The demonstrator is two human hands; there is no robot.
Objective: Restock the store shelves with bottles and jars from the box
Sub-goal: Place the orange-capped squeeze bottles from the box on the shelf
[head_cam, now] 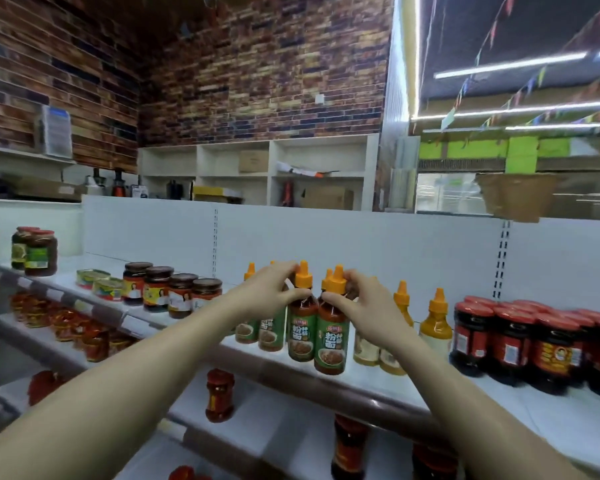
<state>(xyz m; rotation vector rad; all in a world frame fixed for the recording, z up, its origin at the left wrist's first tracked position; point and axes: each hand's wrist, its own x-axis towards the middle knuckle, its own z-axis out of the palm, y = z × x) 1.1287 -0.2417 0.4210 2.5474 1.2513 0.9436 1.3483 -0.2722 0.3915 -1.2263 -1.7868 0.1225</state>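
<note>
Head view: both arms reach to the top shelf (326, 382); the left hand (274, 289) has its fingers closed around one green-labelled sauce bottle (302, 327), the right hand (364, 303) grips another (331, 336) beside it, among orange-capped bottles, near the red-lidded jars (509, 337)

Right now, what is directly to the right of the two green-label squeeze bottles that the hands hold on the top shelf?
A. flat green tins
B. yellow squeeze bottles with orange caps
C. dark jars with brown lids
B: the yellow squeeze bottles with orange caps stand just right of the right hand, before the red-lidded jars.
</note>
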